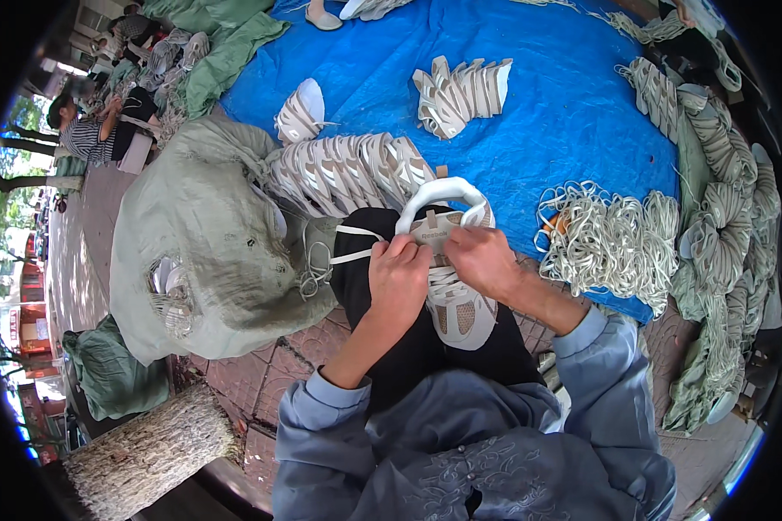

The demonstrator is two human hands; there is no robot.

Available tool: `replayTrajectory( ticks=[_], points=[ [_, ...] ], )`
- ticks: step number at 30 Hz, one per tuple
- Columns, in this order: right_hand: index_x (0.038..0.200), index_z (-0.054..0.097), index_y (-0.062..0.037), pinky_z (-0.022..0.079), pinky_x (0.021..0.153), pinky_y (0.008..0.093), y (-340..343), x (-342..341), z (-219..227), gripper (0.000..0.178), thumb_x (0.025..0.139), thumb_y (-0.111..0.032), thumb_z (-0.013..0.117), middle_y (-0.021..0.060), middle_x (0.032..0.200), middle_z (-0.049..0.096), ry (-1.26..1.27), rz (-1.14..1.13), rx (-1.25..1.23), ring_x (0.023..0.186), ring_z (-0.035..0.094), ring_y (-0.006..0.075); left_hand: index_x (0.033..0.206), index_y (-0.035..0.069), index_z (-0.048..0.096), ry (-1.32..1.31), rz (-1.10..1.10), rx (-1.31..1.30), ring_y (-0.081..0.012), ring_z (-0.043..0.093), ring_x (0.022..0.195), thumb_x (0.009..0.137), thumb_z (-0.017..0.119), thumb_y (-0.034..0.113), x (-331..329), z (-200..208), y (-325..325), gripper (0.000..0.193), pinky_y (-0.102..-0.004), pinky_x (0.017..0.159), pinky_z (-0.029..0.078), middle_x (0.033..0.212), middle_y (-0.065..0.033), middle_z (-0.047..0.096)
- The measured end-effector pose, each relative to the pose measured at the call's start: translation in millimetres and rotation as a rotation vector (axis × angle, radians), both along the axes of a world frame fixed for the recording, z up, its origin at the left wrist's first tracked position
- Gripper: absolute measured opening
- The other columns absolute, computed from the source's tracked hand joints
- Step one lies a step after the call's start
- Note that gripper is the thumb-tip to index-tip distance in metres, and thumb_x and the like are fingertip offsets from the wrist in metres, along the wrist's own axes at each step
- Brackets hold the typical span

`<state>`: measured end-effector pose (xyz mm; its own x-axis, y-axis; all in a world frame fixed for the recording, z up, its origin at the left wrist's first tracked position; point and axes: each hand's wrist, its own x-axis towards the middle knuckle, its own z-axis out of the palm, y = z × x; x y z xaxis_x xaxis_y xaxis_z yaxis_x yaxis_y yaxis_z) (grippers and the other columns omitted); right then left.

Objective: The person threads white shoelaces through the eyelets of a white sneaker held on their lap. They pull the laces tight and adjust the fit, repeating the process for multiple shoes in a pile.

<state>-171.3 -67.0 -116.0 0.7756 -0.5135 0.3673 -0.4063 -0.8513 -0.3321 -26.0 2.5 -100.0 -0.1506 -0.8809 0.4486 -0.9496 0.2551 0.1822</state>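
A beige-and-white mesh shoe upper (465,319) rested on the seated person's black cloth trousers (410,358), toe toward the body. The left hand (398,280) appeared closed on a flat white lace (354,257), its slack looping leftward; the right hand (487,260) had its fingers bent against the upper's opposite edge, and whether they pinched lace could not be told. Lacing near the top eyelets was judged in hand; the next move seemed to call for drawing the slack through evenly.
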Motion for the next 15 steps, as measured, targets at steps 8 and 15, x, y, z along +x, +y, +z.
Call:
replayTrajectory(
  ticks=[8,15],
  points=[
    [0.060,0.054,-0.0059,0.048,0.048,0.0338,-6,4,3,0.005,0.063,-0.010,0.056,0.0080,0.065,0.053,0.116,0.015,0.051,0.059,0.059,0.0224,0.064,0.006,0.056,-0.078,0.039,0.109,-0.0185,0.050,0.084,0.060,0.056,0.006,-4,2,6,0.004,-0.0325,0.066,0.037,0.069,-0.0042,0.052],
    [0.059,0.054,-0.0057,0.048,0.049,0.0338,1,3,2,0.008,0.064,-0.012,0.055,0.0089,0.066,0.054,0.136,-0.029,-0.017,0.059,0.059,0.0219,0.064,0.005,0.055,-0.117,0.045,0.130,-0.0193,0.047,0.083,0.061,0.056,0.007,-11,-1,2,0.003,-0.0327,0.067,0.037,0.069,-0.0058,0.052]
  ],
)
